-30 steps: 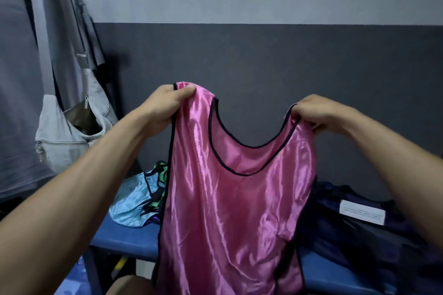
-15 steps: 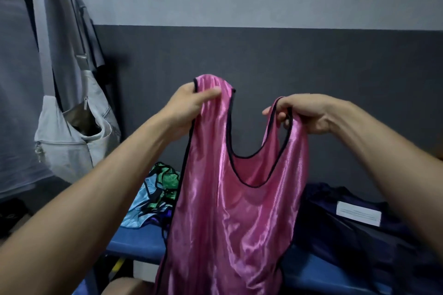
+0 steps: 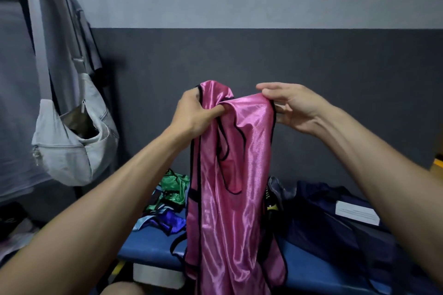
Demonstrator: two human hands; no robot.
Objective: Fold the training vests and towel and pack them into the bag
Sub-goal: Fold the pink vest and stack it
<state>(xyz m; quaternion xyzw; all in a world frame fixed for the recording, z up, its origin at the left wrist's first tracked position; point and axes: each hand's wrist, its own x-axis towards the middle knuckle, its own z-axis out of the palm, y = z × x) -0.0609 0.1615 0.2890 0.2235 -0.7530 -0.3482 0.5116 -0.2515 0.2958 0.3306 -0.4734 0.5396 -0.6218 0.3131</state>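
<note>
Both my hands are up at chest height on the one pink vest (image 3: 230, 199). My left hand (image 3: 191, 112) has its fingers curled around one shoulder strap, bunching the shiny fabric, and my right hand (image 3: 292, 105) pinches the other strap between thumb and fingertips, the rest of the fingers loose. The two straps are pulled in right next to each other, so the vest hangs doubled lengthwise, black trim showing along the edges, its bottom dropping out of view in front of the bench (image 3: 153, 249).

Down on that blue bench, left of the hanging vest, there's a messy pile: I count one green vest (image 3: 173, 189), one purple vest (image 3: 169, 221) and one light blue vest (image 3: 146, 221), all touching or overlapping each other. To the right sits one dark navy bag (image 3: 335, 218), slumped, with one white label (image 3: 357, 212) on it; there's print on it but way too small to read.

Off to the left, one grey sling bag (image 3: 69, 148) hangs by its strap against grey clothes (image 3: 16, 103).
</note>
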